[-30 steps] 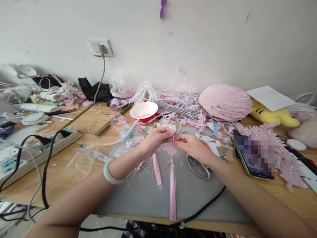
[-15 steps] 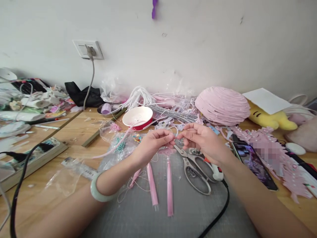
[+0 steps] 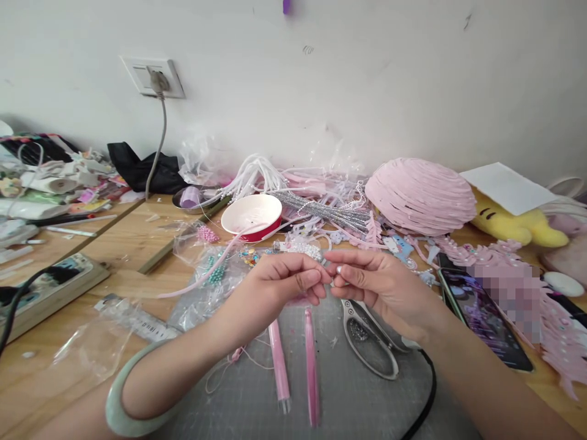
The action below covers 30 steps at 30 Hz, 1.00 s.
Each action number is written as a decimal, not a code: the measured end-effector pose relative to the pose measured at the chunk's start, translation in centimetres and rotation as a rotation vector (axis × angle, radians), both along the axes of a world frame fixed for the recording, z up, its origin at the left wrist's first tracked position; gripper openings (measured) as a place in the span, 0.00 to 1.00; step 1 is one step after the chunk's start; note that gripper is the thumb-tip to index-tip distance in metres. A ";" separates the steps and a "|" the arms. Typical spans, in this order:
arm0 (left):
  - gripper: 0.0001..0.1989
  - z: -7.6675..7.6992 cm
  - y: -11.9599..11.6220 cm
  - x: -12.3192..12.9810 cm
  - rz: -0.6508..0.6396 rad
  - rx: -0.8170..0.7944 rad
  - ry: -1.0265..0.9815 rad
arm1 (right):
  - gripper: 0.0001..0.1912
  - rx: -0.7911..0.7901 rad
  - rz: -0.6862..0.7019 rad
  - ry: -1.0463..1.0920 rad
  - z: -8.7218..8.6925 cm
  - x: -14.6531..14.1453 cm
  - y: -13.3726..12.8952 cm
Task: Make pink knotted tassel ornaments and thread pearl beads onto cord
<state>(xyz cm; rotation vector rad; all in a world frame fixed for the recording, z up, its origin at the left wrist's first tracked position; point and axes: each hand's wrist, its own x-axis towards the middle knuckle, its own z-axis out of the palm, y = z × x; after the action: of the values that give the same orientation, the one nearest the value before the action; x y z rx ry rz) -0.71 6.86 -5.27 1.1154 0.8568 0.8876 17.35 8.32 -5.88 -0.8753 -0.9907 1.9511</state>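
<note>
Head view: both my hands meet above the grey mat [image 3: 343, 403], in the air and well in from the back edge of the counter [image 3: 114, 244]. The left hand [image 3: 284, 281] has its grip pinched, thumb to fingers; what it holds, I can't tell. The right hand [image 3: 380, 284] closes its grip on a small white bead [image 3: 339, 269], fingertips just beside the left's. Below, two pink tassels [image 3: 312, 366] lie side by side on the mat, with a strip of surface between the right one and the scissors [image 3: 354, 308]. Beyond, the red-and-white bowl [image 3: 252, 214] stands towards the back edge. The power strip [image 3: 68, 287] lies at the left, the phone [image 3: 486, 324] at the right.
</note>
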 end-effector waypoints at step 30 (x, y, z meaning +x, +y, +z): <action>0.08 0.1 -0.5 -0.5 0.015 0.083 0.171 | 0.05 0.293 -0.128 -0.131 -1.1 -1.1 -1.3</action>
<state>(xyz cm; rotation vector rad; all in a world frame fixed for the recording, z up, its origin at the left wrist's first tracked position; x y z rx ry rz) -1.20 6.34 -5.18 1.2722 0.9764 0.8548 16.29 6.99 -6.95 -0.8828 -1.2288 1.6075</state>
